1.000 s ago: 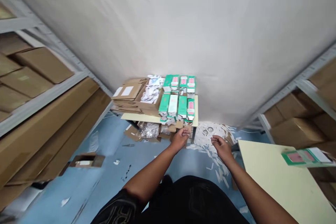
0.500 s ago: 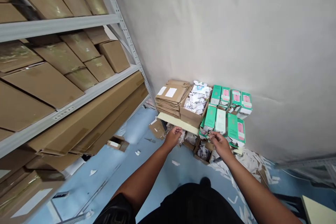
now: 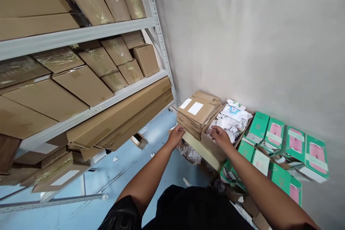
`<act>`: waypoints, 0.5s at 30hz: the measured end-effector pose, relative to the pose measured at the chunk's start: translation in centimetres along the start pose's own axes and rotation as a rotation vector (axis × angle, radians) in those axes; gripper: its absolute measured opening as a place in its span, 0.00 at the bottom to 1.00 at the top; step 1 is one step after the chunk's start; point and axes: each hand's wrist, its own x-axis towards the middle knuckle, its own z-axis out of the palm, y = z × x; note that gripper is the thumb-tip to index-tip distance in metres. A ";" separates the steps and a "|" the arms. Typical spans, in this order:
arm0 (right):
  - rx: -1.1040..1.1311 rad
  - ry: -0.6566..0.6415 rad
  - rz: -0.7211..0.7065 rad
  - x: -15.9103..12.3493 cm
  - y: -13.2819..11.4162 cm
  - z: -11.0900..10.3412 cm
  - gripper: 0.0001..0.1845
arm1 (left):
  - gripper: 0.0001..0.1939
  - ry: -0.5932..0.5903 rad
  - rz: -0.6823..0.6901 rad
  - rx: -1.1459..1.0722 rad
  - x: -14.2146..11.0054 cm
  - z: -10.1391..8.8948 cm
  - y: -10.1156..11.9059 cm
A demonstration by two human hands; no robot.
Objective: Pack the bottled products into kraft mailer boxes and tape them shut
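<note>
My left hand [image 3: 176, 136] is at the front left corner of a stack of flattened cardboard boxes [image 3: 198, 109], its fingers slightly bent and apart, holding nothing that I can see. Whether it touches the stack, I cannot tell. My right hand [image 3: 220, 137] is over the near edge of an open carton [image 3: 214, 145] filled with crumpled white paper [image 3: 231, 120]. Its fingers are loosely spread, with nothing visible in them. Two white labels lie on the top cardboard sheet. Stack and carton stand side by side on a cream-coloured tabletop [image 3: 198, 149].
Several green boxes with pink panels [image 3: 275, 133] stand to the right. A metal rack [image 3: 129, 90] loaded with brown cartons fills the left side, and a grey wall [image 3: 250, 43] rises behind. Bubble wrap [image 3: 191, 153] hangs below the tabletop. Paper scraps lie on the blue floor [image 3: 134, 183].
My view has come closer to the stack and turned left. My right hand has moved from the green boxes to the paper-filled carton; my left hand has come up to the stack.
</note>
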 end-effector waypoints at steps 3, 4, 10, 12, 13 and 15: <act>-0.035 -0.008 0.038 4.5 -0.9 1.0 0.23 | 0.12 0.047 0.019 0.046 3.5 -0.6 1.2; -0.059 0.010 0.046 5.9 -1.1 1.3 0.23 | 0.12 0.055 0.029 0.067 4.8 -0.9 1.6; -0.339 0.221 0.123 14.0 -2.6 4.2 0.28 | 0.15 0.054 0.087 0.267 14.1 -2.9 3.6; -0.405 0.268 0.200 16.0 -3.0 5.2 0.31 | 0.19 0.001 0.088 0.364 17.5 -3.4 3.9; -0.419 0.282 0.242 16.8 -3.1 5.7 0.31 | 0.20 -0.039 0.077 0.400 19.2 -3.5 3.9; -0.422 0.313 0.325 18.2 -3.2 6.6 0.32 | 0.21 -0.130 0.047 0.438 22.3 -3.6 3.8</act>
